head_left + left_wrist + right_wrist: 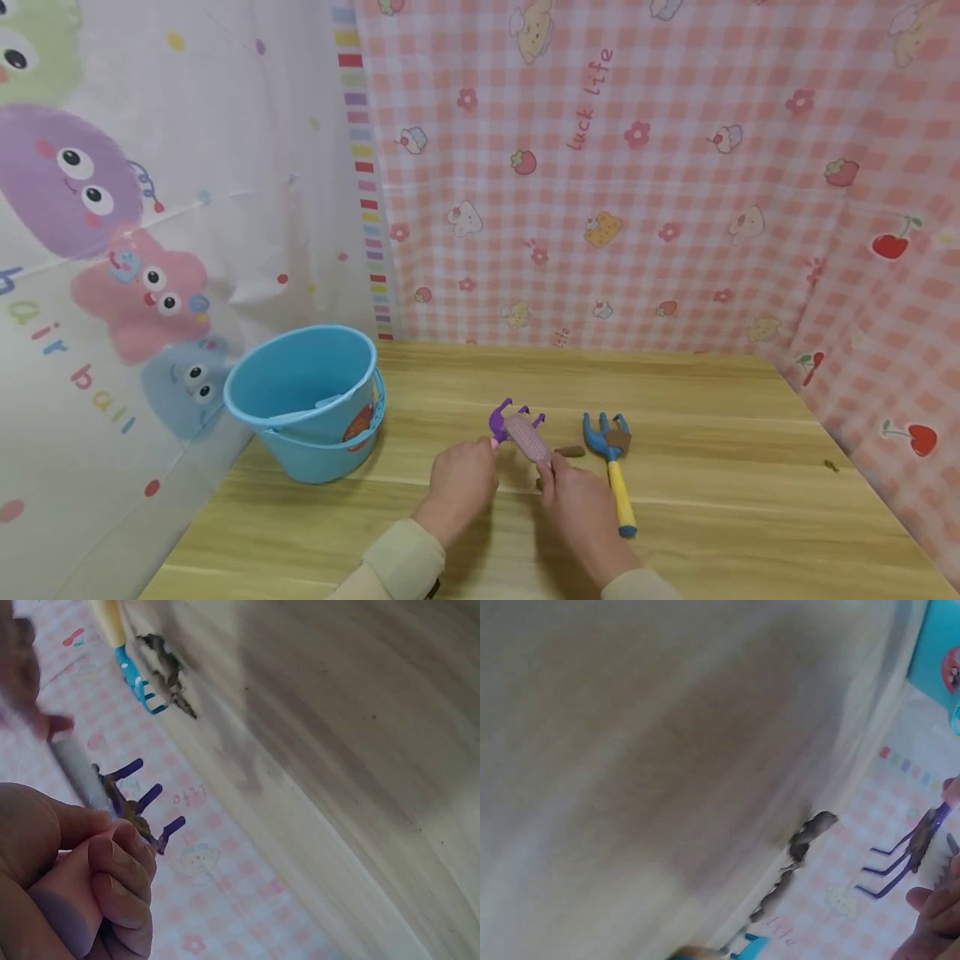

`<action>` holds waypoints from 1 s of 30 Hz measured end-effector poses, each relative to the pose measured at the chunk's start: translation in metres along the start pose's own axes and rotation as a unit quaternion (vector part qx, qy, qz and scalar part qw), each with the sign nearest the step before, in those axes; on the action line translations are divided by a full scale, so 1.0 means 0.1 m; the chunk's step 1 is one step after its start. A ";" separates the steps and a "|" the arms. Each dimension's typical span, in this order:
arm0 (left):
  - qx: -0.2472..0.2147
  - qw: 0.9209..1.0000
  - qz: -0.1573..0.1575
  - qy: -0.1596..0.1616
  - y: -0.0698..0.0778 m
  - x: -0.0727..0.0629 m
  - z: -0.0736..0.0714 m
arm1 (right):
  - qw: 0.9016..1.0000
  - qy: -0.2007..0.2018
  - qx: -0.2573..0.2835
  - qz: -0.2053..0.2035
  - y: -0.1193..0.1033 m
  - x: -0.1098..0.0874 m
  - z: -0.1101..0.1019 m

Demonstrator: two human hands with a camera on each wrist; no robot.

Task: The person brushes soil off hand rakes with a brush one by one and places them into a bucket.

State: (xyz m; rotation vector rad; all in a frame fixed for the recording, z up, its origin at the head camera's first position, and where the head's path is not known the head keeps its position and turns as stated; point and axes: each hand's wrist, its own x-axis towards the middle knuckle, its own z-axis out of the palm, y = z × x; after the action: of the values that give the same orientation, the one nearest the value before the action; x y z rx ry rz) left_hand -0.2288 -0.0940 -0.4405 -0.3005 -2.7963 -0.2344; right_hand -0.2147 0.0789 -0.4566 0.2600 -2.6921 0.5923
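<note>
My left hand (463, 483) grips the pink handle (79, 889) of a small toy hand rake (498, 422) with purple, hooked tines. Brown, mud-like stuff (135, 817) clings to the rake head, which is held up above the table. With my right hand (588, 512) I hold a pink brush (529, 440) by its handle. Its pale bristles lie against the back of the rake head, blurred in the left wrist view. Dark brown clumps (802, 838) lie on the table, partly hidden behind my right hand in the head view.
To the right lies a second toy rake (620, 492), blue with a yellow handle, with a brown lump (618, 440) on its head. A light blue bucket (315, 454) stands at the left of the wooden table (720, 500). Patterned curtains (600, 183) close off the back and sides.
</note>
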 end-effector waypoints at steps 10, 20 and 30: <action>-0.018 0.999 -0.020 -0.018 -0.06 0.02 -0.06 | 0.998 -0.018 -0.007 0.065 0.28 0.03 -0.01; -0.006 0.999 -0.025 -0.028 -0.01 0.03 -0.05 | 0.999 0.033 0.002 -0.029 0.04 -0.03 0.02; -0.020 0.998 -0.035 -0.038 0.00 0.02 -0.06 | 0.999 0.020 -0.030 0.001 0.13 -0.04 0.06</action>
State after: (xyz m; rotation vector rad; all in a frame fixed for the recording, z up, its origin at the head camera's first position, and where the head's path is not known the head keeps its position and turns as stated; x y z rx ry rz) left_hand -0.2286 -0.0945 -0.4348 -0.2244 -2.8833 -0.3010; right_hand -0.2163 0.0879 -0.4679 0.2264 -2.6673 0.5117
